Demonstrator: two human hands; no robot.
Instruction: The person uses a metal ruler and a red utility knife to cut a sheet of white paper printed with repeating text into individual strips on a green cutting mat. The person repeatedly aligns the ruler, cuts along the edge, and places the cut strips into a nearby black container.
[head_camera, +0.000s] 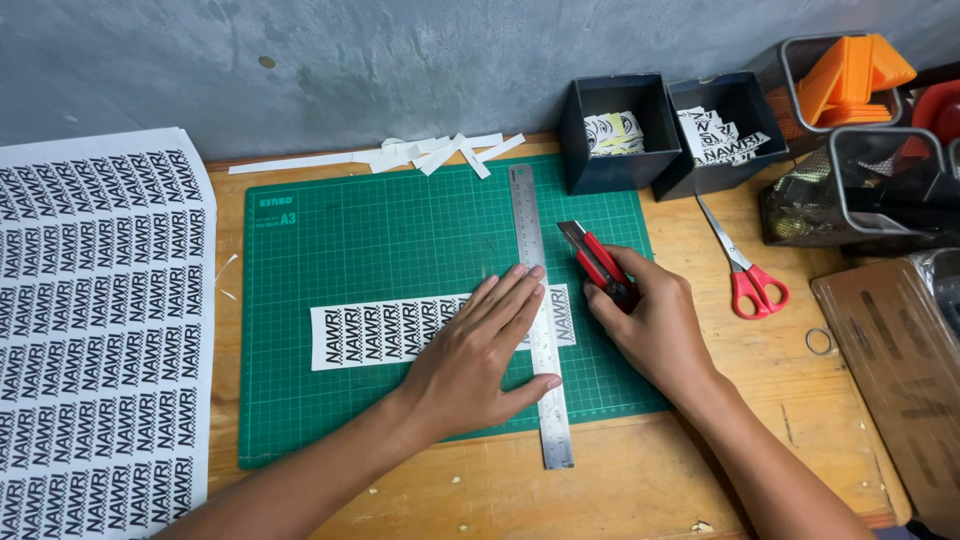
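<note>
On the green cutting mat (330, 250), printed label strip (400, 335) lies under steel ruler (538, 310), left hand (480, 355) flat and released pinning both, right hand (650, 325) clenched on red utility knife (598, 262) at ruler's edge; mid-cut, wants steady pull; scissors (745, 270), bins clear.

Both forearms are bare, the left hand (478, 360) and right hand (650, 320) ringless.

A craft workbench: green cutting mat (330, 300), steel ruler (530, 220), scissors (745, 270), printed label sheets (90, 330).
</note>
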